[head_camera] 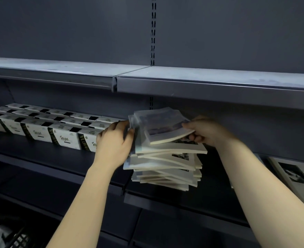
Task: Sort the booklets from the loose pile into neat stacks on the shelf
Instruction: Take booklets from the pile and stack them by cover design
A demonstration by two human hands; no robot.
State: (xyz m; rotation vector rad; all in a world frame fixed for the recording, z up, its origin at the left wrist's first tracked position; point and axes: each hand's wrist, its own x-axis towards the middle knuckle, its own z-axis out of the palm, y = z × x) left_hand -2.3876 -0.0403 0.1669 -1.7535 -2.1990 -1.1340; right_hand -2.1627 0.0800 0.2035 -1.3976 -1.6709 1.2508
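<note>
Likely squaring skewed pale paper booklet pile [165, 165]: left hand [114, 140] grasps its left side, right hand [207, 131] pinches top grey-covered booklet [165, 127]; next, align edges.

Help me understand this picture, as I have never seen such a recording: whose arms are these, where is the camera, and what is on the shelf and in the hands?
There is no machine here: a person works with two bare hands. One wide camera worn on the head looks forward and down, so the arms reach in from below. On the dark shelf stands an untidy pile of booklets, its edges out of line. The left hand grips the left edge of the top booklets. The right hand pinches their right edge, thumb on top, and they sit tilted on the rest. Rows of white boxes lie to the left on the same shelf, and another booklet lies flat at the far right.
</note>
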